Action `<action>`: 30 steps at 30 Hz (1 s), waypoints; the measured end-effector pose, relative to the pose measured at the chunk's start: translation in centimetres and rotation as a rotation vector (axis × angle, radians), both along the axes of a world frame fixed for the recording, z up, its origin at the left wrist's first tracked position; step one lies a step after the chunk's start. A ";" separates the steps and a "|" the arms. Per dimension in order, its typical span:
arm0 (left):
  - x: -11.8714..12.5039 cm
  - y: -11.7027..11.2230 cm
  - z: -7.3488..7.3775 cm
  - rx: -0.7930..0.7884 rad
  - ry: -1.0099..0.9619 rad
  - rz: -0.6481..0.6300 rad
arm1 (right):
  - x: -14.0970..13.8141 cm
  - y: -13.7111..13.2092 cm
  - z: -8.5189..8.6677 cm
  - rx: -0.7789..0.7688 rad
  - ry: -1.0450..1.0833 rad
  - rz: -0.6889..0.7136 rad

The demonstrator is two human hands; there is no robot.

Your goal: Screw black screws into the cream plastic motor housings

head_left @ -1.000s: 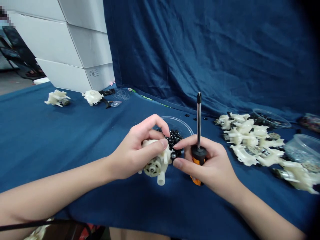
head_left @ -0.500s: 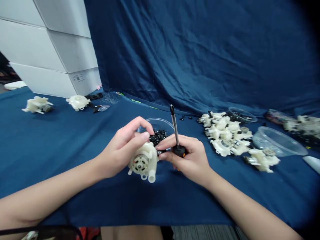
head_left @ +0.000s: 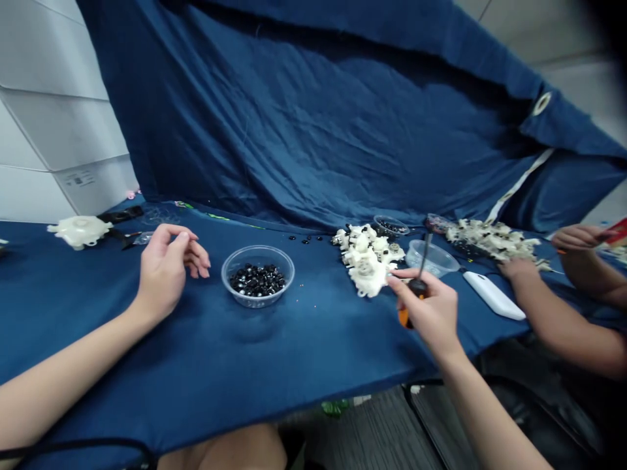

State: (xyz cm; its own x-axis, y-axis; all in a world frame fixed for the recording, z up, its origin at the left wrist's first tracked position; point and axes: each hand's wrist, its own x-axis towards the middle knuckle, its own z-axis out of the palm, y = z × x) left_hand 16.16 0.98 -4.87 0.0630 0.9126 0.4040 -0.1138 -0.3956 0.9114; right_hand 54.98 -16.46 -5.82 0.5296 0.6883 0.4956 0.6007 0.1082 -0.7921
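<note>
Left of a clear plastic bowl (head_left: pixel 257 249) of small black parts (head_left: pixel 257 281), the left hand (head_left: pixel 169 271) rests half-open and empty on blue cloth (head_left: pixel 196 352). Right of the bowl, the right hand (head_left: pixel 431 307) closes around an orange-handled screwdriver (head_left: pixel 403 318), just beside a heap of white plastic pump housings (head_left: pixel 367 261). Farthest right, a co-worker's 2 hands (head_left: pixel 578 238) reach over a second white heap (head_left: pixel 492 238).

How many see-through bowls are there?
3: a clear round plastic bowl of black parts mid-table, a small clear bowl behind the cream plastic parts, a larger clear bowl right of them. More may be hidden.
</note>
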 end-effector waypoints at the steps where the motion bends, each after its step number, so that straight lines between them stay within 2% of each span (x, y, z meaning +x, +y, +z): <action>1: 0.0 0.4 -0.3 -0.003 0.038 0.007 | 1.9 -0.6 -0.1 0.011 -0.023 -0.101; 4: -0.1 1.8 -1.3 0.009 0.093 0.074 | 7.1 -0.8 -0.5 0.027 -0.110 -0.371; 8: -0.3 2.7 -1.8 -0.001 0.144 0.052 | 11.2 1.2 -1.0 -0.094 -0.249 -0.560; 13: -0.5 2.6 -2.2 -0.012 0.191 0.008 | 11.7 4.0 -1.9 -0.322 -0.363 -0.603; 18: -0.7 2.8 -2.7 0.003 0.207 -0.032 | 11.2 4.3 -1.9 -0.474 -0.405 -0.612; 21: -0.6 3.0 -3.1 0.018 0.213 -0.046 | 10.2 3.6 -1.0 -0.445 -0.452 -0.617; 24: -0.6 3.3 -3.4 0.032 0.229 -0.051 | 7.5 3.7 0.0 -0.350 -0.507 -0.572; 27: -0.7 3.2 -3.6 0.042 0.251 -0.039 | 2.9 6.1 0.6 -0.313 -0.565 -0.374; 30: -0.9 3.0 -3.6 0.047 0.282 -0.019 | -2.4 10.5 0.5 -0.310 -0.589 -0.201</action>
State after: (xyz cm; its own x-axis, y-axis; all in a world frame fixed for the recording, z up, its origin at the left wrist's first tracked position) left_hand 15.22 3.96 -8.49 0.1954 0.8908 0.4103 0.1336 -0.4387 0.8887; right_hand 52.55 -5.96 -5.35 0.3654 0.7613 0.5357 0.9245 -0.2294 -0.3046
